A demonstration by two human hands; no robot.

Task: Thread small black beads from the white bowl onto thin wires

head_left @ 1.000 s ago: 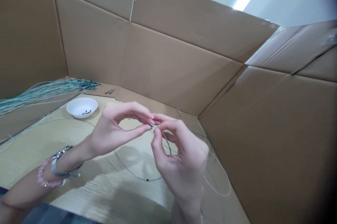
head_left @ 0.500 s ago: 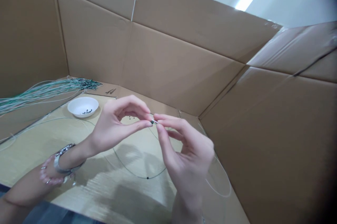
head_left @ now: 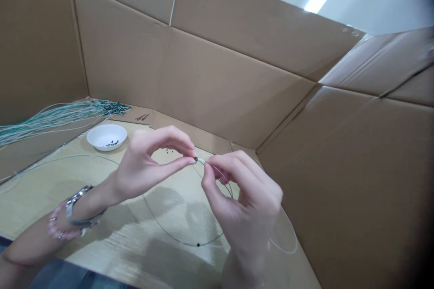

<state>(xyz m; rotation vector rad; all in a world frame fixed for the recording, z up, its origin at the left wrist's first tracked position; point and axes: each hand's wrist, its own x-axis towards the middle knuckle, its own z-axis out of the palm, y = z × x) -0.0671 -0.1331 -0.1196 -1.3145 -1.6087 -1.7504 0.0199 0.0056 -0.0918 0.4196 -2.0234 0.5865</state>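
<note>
Between thumb and fingertips, my left hand (head_left: 149,162) pinches a tiny dark green bead (head_left: 195,159). Just to its right, my right hand (head_left: 244,189) grips a thin pale cord (head_left: 201,161) that reaches the bead. Whether the cord passes through the bead is too small to tell. A loop of thin green cord (head_left: 159,225) hangs below both hands, with a black bead (head_left: 198,244) on it. Several loose black beads (head_left: 167,150) lie on the table behind my left hand.
A white bowl (head_left: 106,137) with several black beads stands at the left. Behind it lie a bundle of green and white cords (head_left: 74,115) and small brown pieces (head_left: 143,117). Cardboard walls (head_left: 237,85) surround the yellowish table (head_left: 61,176).
My right hand has moved slightly right and down, away from my left fingertips, and more pale cord shows between them. The black bead on the hanging loop is lower and further right.
</note>
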